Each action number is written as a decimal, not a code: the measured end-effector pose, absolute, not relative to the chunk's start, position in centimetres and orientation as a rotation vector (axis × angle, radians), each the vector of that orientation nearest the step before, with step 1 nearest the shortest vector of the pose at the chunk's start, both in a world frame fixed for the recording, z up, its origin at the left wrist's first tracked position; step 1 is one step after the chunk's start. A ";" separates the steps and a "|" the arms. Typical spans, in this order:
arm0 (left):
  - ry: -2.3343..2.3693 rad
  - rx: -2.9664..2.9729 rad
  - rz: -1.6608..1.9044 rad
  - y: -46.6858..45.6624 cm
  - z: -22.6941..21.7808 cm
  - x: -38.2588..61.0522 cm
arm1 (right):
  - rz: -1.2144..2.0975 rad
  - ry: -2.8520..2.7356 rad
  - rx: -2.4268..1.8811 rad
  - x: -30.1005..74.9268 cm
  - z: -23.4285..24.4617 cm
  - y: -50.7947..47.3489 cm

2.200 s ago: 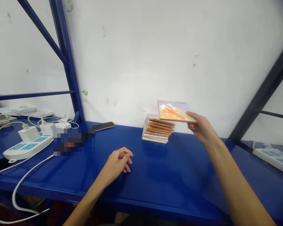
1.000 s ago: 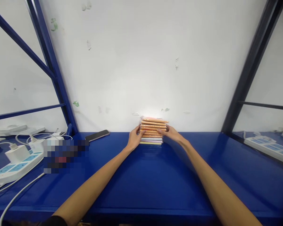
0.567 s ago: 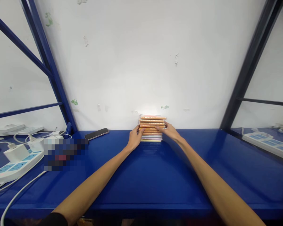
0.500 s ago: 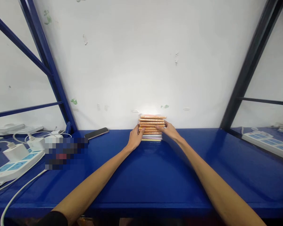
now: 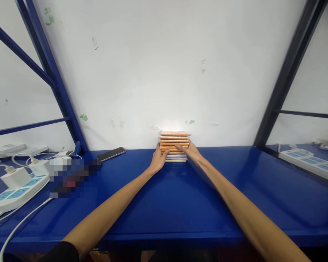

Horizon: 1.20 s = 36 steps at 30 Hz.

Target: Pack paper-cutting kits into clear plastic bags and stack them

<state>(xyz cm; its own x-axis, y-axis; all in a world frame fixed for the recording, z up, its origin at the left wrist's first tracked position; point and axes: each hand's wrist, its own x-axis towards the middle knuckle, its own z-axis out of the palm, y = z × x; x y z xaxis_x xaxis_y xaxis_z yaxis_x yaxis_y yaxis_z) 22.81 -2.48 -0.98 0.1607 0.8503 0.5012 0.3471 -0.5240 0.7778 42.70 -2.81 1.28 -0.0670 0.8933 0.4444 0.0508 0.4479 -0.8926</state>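
Note:
A stack of flat packs (image 5: 175,137) in shiny clear wrapping stands on the blue shelf top against the white wall. Its upper packs have orange edges; the lowest packs (image 5: 176,158) look white, pale purple and yellowish. My left hand (image 5: 157,161) is closed around the stack's left side, thumb across the front. On the opposite side my right hand (image 5: 191,150) grips it, with its thumb also along the front edges. The fingers behind the stack are mostly hidden. What is inside the packs I cannot tell.
A phone (image 5: 111,154) lies left of the stack near the wall. Farther left are a white power strip (image 5: 19,191) with plugged-in chargers and cables, and a blurred-out patch. Another power strip (image 5: 311,163) lies at the right. Blue (image 5: 50,69) and dark (image 5: 285,76) metal posts flank the surface.
Both thumbs have moved slightly inward across the front of the stack. The view has shifted a little; the stack stays in about the same place by the wall.

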 end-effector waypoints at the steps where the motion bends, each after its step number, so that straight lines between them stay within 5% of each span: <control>1: 1.129 1.946 1.351 -2.5 -1.0 22.9 | 0.877 -1.493 -0.851 42.5 1.5 -3.0; 19: 1.538 2.057 1.151 0.0 -0.1 17.7 | 1.039 -1.724 -1.066 50.4 2.9 -3.9; 28: 1.939 2.371 0.658 0.6 -2.0 15.7 | 0.475 -1.524 -1.849 53.5 -1.0 -2.1; 36: 2.024 2.515 0.494 0.6 -1.8 15.9 | 0.285 -1.790 -1.980 51.6 -1.4 -1.7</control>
